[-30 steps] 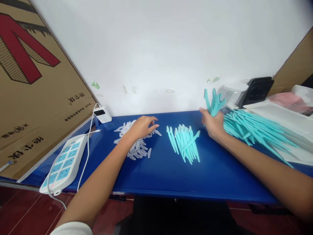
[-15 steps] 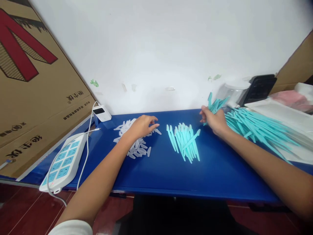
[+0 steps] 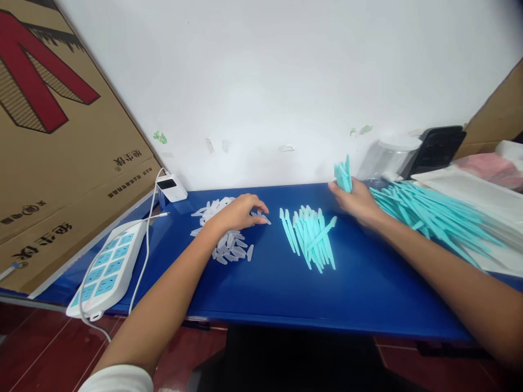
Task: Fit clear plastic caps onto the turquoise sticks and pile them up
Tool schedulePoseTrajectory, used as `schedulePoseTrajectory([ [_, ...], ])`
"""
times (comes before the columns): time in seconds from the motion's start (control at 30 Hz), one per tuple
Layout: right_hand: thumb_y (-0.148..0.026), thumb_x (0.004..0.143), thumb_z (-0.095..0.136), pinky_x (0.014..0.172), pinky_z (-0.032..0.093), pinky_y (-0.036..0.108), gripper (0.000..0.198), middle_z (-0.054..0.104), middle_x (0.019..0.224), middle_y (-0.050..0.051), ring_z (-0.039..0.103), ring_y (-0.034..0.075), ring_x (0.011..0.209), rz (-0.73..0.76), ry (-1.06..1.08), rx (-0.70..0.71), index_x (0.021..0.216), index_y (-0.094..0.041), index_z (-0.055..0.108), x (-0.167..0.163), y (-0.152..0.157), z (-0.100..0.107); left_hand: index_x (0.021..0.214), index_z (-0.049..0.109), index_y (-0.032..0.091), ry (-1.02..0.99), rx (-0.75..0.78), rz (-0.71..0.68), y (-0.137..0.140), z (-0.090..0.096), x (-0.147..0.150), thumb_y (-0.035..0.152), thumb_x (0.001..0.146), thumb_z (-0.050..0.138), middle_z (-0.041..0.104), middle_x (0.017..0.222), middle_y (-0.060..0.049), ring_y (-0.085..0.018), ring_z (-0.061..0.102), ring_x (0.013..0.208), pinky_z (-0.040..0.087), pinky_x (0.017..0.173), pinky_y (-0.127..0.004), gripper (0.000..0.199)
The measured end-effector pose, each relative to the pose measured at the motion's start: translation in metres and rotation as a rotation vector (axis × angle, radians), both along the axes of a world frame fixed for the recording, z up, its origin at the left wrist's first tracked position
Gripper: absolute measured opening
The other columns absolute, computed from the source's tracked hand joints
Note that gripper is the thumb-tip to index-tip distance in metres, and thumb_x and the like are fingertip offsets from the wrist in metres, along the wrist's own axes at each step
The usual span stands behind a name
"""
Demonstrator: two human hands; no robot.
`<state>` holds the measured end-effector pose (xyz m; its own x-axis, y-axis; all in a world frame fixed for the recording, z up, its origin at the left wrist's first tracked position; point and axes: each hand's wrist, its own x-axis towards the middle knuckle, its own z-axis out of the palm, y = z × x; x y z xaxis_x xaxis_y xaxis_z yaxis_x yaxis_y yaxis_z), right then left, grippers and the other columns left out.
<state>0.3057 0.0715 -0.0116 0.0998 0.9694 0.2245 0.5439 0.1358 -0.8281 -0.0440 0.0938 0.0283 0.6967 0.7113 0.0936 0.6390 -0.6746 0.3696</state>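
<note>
My left hand (image 3: 242, 211) hovers over the right side of a pile of small translucent blade caps (image 3: 231, 245). Its thumb and fingers are curved but apart, with some caps on the table just beneath the fingertips. Slim turquoise eyebrow razors (image 3: 312, 234), whose tips wear pale caps, lie in a loose group in the middle. To the right, my right hand (image 3: 356, 201) is closed around a bunch of turquoise razors (image 3: 344, 175), their ends pointing up. The hand hides their lower parts. Beside that forearm spreads a larger heap of turquoise razors (image 3: 429, 212).
A white power strip (image 3: 108, 272) with cables and a small white device (image 3: 172, 188) are on the left, by a cardboard box (image 3: 81, 163). At the back right stand a clear jar (image 3: 394, 155) and a black stand (image 3: 437, 147). The blue table (image 3: 265, 294) meets a white wall.
My right hand has shifted slightly left, and the bunch in it has turned from slanted and spread to upright and tighter. My left hand has barely moved over the caps.
</note>
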Motion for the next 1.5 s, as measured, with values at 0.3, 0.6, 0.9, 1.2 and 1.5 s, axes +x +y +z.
schedulePoseTrajectory([
  [0.3, -0.069, 0.091, 0.068, 0.046, 0.027, 0.027, 0.049, 0.053, 0.068, -0.001, 0.037, 0.009, 0.049, 0.302, 0.197, -0.165, 0.082, -0.022, 0.055, -0.015, -0.029, 0.030, 0.091, 0.069, 0.020, 0.043, 0.015, 0.079, -0.009, -0.010, 0.011, 0.041, 0.095, 0.065, 0.069, 0.107, -0.013, -0.032, 0.060, 0.107, 0.050, 0.082, -0.042, 0.022],
  [0.6, -0.063, 0.098, 0.060, 0.058, 0.044, 0.029, 0.046, 0.050, 0.056, -0.003, 0.049, 0.015, 0.053, 0.405, -0.042, -0.100, 0.082, -0.021, 0.068, -0.033, -0.043, 0.037, 0.117, 0.071, 0.022, -0.432, -0.084, 0.104, -0.010, -0.017, 0.030, 0.035, 0.097, 0.063, 0.076, 0.099, -0.007, -0.021, 0.068, 0.087, 0.052, 0.078, -0.035, 0.024],
  [0.9, -0.059, 0.099, 0.059, 0.061, 0.046, 0.029, 0.042, 0.060, 0.066, -0.001, 0.056, 0.016, 0.059, 0.485, -0.061, -0.038, 0.089, -0.021, 0.073, -0.032, -0.045, 0.040, 0.107, 0.069, 0.015, -0.937, -0.551, 0.209, -0.023, -0.021, 0.048, 0.050, 0.091, 0.076, 0.080, 0.111, -0.017, -0.026, 0.077, 0.099, 0.059, 0.081, -0.037, 0.040],
  [1.2, -0.060, 0.097, 0.061, 0.061, 0.047, 0.031, 0.042, 0.064, 0.069, 0.000, 0.060, 0.017, 0.058, 0.480, -0.094, -0.017, 0.089, -0.021, 0.075, -0.035, -0.047, 0.042, 0.104, 0.081, 0.016, -0.990, -0.486, 0.335, -0.025, -0.020, 0.051, 0.049, 0.082, 0.084, 0.081, 0.108, -0.013, -0.022, 0.073, 0.091, 0.058, 0.076, -0.035, 0.040],
  [1.5, -0.056, 0.098, 0.062, 0.060, 0.048, 0.031, 0.038, 0.067, 0.071, 0.001, 0.061, 0.018, 0.059, 0.431, -0.136, 0.013, 0.091, -0.021, 0.076, -0.033, -0.047, 0.040, 0.100, 0.085, 0.017, -1.009, -0.444, 0.347, -0.030, -0.020, 0.053, 0.052, 0.077, 0.089, 0.082, 0.100, -0.012, -0.024, 0.075, 0.094, 0.058, 0.077, -0.034, 0.042],
])
